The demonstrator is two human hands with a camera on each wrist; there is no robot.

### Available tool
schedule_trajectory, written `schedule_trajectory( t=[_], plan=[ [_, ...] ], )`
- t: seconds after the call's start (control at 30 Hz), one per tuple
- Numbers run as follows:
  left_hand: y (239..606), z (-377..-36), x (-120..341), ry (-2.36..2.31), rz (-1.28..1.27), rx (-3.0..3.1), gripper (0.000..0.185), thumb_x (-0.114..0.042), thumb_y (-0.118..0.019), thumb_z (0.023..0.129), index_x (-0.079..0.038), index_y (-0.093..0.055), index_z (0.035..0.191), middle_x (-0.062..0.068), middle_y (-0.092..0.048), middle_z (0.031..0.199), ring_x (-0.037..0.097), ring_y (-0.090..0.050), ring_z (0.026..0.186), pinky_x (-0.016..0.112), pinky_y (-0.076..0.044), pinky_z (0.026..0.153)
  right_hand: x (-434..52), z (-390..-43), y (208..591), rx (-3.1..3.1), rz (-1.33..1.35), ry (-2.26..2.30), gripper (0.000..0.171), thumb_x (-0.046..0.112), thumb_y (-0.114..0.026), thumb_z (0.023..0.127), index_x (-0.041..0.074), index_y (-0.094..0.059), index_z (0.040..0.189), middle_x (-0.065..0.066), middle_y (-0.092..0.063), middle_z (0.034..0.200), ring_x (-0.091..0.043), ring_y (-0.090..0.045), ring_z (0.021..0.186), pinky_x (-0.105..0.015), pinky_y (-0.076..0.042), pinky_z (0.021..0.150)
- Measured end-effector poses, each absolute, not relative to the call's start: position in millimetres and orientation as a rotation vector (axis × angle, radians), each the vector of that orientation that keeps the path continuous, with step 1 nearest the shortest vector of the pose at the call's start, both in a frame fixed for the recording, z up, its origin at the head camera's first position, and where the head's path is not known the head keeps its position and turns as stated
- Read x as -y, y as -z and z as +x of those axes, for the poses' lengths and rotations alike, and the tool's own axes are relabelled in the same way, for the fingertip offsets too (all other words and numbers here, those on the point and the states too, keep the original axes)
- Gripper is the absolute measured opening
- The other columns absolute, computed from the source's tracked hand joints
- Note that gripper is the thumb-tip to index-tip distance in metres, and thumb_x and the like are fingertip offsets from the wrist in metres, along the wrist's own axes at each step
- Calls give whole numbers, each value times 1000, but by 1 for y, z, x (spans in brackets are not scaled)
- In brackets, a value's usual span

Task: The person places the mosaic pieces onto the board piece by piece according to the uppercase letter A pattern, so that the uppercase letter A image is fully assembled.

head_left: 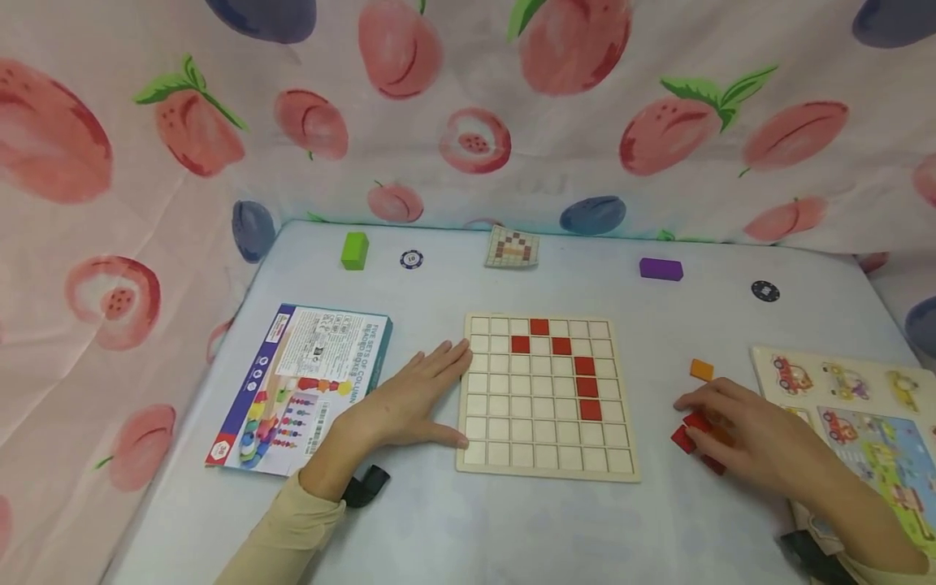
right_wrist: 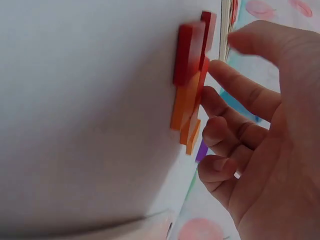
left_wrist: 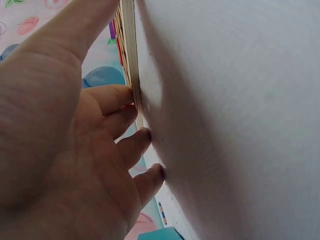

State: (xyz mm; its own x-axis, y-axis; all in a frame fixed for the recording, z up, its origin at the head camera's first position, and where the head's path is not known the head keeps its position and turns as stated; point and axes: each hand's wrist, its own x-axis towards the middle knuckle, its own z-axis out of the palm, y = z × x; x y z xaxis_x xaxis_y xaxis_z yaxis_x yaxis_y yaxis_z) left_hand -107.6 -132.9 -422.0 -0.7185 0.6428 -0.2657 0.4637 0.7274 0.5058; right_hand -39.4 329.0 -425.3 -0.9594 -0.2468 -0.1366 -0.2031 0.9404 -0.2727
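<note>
In the head view a wooden grid board (head_left: 503, 406) lies mid-table, with several red square tiles (head_left: 587, 387) in its cells. My left hand (head_left: 409, 398) is spread along the board's left edge, fingertips and thumb touching it. The left wrist view shows those fingers (left_wrist: 132, 150) against the board's side. Over a small group of loose tiles to the board's right is my right hand (head_left: 746, 439). Red tiles (right_wrist: 187, 52) and orange tiles (right_wrist: 185, 107) lie there on the table. The index fingertip is at a red tile, while the thumb stands apart. The hand partly hides the group in the head view.
A boxed bead set (head_left: 307, 390) lies left of the board; a picture puzzle board (head_left: 797, 378) is at the right. Along the back are a green block (head_left: 354, 251), a patterned card (head_left: 512, 248), a purple block (head_left: 661, 270) and two round chips (head_left: 412, 259).
</note>
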Motion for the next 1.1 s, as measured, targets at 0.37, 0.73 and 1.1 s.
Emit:
schedule_trajectory(
  t=[0.37, 0.73, 1.1],
  plan=[
    [422, -107, 133, -568, 843, -2505, 119, -53, -88, 83, -9, -21, 171, 4, -8, 182, 29, -7, 171, 57, -15, 138, -341, -42, 426, -2960, -278, 292, 36, 35, -87, 89, 22, -76, 120, -4, -74, 112, -20, -69, 93, -40, -61, 70],
    [421, -108, 133, -567, 844, -2505, 119, -53, -88, 84, -9, -20, 171, 5, -8, 182, 29, -7, 170, 57, -14, 138, -340, -42, 424, -2989, -366, 318, 39, 21, -90, 82, 26, -76, 118, -1, -71, 110, -11, -57, 84, -20, -43, 57],
    [421, -109, 132, -558, 847, -2502, 120, -55, -87, 84, -9, -19, 171, 4, -7, 182, 29, -7, 170, 56, -13, 139, -339, -49, 422, -2977, -402, 307, 38, 22, -90, 83, 24, -76, 118, 8, -61, 95, -2, -47, 75, -20, -36, 54]
  ],
)
